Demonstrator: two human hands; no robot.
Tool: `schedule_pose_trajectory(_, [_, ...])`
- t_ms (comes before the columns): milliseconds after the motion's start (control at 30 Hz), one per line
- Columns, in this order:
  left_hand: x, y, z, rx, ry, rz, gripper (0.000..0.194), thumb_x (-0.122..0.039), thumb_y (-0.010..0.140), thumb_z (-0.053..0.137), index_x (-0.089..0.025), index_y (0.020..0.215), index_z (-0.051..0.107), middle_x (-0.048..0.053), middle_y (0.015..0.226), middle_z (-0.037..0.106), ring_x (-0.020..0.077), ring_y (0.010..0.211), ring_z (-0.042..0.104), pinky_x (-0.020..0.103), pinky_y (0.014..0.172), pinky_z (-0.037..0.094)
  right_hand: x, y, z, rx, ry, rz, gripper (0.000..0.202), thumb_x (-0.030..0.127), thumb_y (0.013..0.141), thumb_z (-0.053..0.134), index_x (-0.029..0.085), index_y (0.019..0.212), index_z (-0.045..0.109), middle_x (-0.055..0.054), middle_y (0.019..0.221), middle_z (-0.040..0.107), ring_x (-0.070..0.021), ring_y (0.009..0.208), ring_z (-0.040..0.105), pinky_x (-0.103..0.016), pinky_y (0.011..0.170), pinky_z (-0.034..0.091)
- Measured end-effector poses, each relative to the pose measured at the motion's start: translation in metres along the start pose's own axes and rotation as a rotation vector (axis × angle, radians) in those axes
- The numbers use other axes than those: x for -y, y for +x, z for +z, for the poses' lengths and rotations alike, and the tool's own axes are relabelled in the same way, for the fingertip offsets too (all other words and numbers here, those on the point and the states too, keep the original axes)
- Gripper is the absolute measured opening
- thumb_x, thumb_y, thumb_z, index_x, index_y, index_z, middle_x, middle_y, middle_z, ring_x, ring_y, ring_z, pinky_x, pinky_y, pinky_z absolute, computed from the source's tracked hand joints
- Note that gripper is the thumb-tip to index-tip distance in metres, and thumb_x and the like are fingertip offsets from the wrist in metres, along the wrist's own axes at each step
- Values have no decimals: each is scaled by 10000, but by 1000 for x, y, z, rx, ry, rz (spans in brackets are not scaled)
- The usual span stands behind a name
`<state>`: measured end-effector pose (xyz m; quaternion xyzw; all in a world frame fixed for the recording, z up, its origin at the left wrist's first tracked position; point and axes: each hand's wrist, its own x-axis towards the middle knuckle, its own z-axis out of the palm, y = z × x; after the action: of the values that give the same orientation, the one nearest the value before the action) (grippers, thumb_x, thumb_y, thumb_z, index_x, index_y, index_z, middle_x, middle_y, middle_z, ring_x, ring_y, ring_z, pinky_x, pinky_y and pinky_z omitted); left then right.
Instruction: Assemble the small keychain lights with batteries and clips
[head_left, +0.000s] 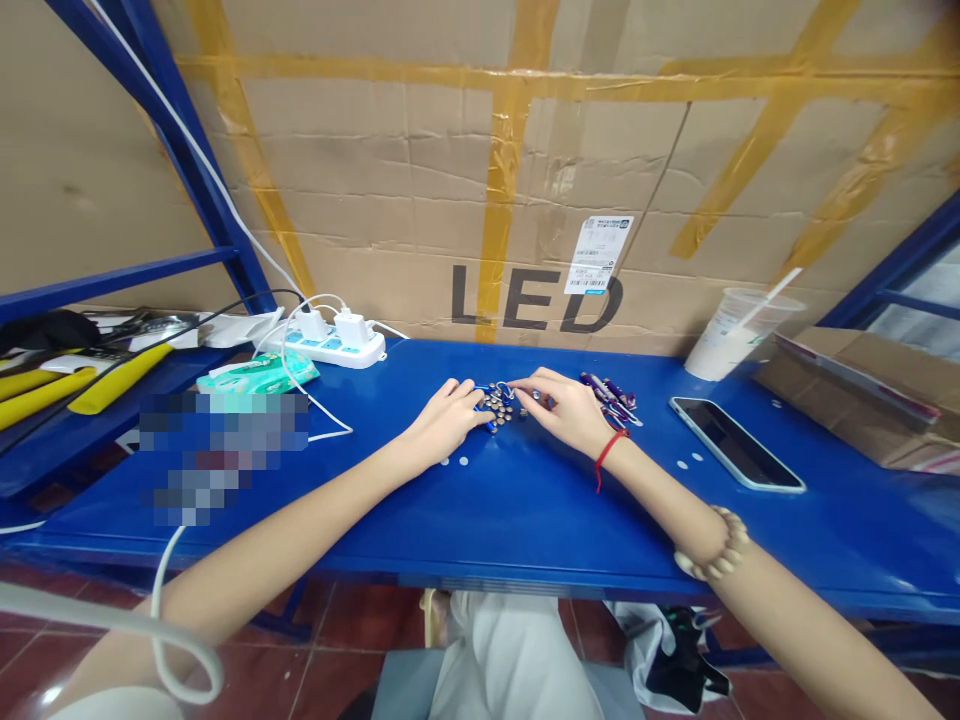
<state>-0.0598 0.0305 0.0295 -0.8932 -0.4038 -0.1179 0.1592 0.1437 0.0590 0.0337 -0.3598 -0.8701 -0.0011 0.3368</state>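
Note:
Several small round metallic pieces [501, 408] lie in a pile on the blue table [480, 520], between my two hands. My left hand [451, 420] is at the pile's left side, fingers curled around a small blue item [480, 408]. From the right, my right hand [559, 405] reaches in with thumb and index finger pinched at a small ring-like piece [507, 391] above the pile. Just behind my right hand, several purple items with metal rings [611, 398] are bunched together. Small pale discs [463, 461] lie in front of my left hand.
A phone [739, 445], a plastic cup with a straw [724, 335] and an open cardboard box [862, 400] are on the right. On the left are a power strip [337, 343], cables, a green packet [259, 373] and yellow-handled tools [120, 380]. A large cardboard panel [375, 200] stands behind.

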Motion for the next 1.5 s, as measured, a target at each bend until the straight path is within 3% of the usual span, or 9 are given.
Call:
schedule_pose_trajectory(167, [10,-1,-3,-12,154,96,316,-150,879,414,-279,1023,664,74,975,610,231,953,463,355,778,288,-3,-1,2,-8,-25,-26,263,319,898,443,226,996,670,-19,859,644,-78,589,554,-195,546,402])
schedule_pose_trajectory(267, [14,-2,-3,-13,132,65,322,-134,872,427,-291,1036,656,64,963,621,225,940,464,353,769,279,-6,-2,2,2,-18,-48,268,329,900,443,220,990,670,-23,863,644,-82,601,562,-195,564,414])
schedule_pose_trajectory(367, [16,-3,-3,-54,22,-74,290,-161,880,435,-274,1052,638,49,969,638,210,910,475,348,754,282,-5,-3,4,49,6,-109,277,362,891,459,221,991,675,-30,890,643,-81,611,571,-191,569,420])
schedule_pose_trajectory(533, [6,-2,1,-153,-347,-272,204,-233,905,409,-209,984,596,9,1017,655,157,861,529,325,794,324,3,-6,8,203,-20,-179,283,427,857,502,269,1010,681,-14,938,628,-77,626,575,-186,533,402])
schedule_pose_trajectory(767, [-14,1,9,-189,-589,-277,199,-214,913,357,-211,929,555,3,995,652,163,944,563,321,854,380,1,-7,13,313,-28,-180,227,367,864,506,279,938,701,-26,965,613,-118,768,610,-215,640,440])
schedule_pose_trajectory(1033, [-13,2,16,-242,-656,-377,162,-218,899,381,-201,908,542,10,951,651,156,897,596,278,793,437,3,-5,11,357,-18,-180,169,320,842,540,212,889,660,-30,994,616,-133,806,605,-222,666,444])
schedule_pose_trajectory(1133, [-12,2,17,-240,-648,-408,162,-221,901,380,-202,919,540,7,951,650,157,901,597,283,797,437,3,-5,10,312,25,-156,191,331,860,514,209,893,657,-29,982,608,-121,775,594,-217,642,439])
schedule_pose_trajectory(1367, [-13,2,19,-192,-534,-378,148,-246,873,457,-199,934,583,30,967,663,195,931,592,332,807,434,4,-4,11,-62,263,44,233,398,805,580,187,824,678,-34,852,566,-65,528,460,-230,547,437])
schedule_pose_trajectory(1500, [-14,1,20,-189,-524,-309,159,-243,873,460,-194,927,601,31,966,675,190,934,596,331,816,431,8,-2,10,-81,378,67,246,404,796,586,179,818,681,-36,831,563,-71,541,480,-240,551,459])
